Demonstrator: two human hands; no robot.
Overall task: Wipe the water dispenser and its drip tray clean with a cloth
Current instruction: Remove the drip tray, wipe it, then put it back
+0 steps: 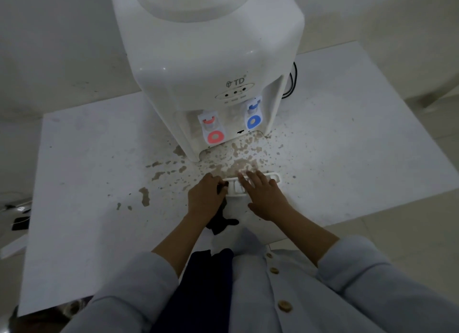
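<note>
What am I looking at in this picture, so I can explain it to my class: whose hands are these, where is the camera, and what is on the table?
The camera sits on a person's head and looks down at their own hands. On the white table stands a water dispenser with a red tap and a blue tap. Brown splashes cover the table in front of it. The drip tray has been taken out and lies there. The left hand grips a dark cloth against the tray; the right hand rests flat on it.

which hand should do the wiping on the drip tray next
Left, probably. The left hand already grips the dark cloth at the drip tray's left end, while the right hand lies flat on the tray, steadying it.
</note>
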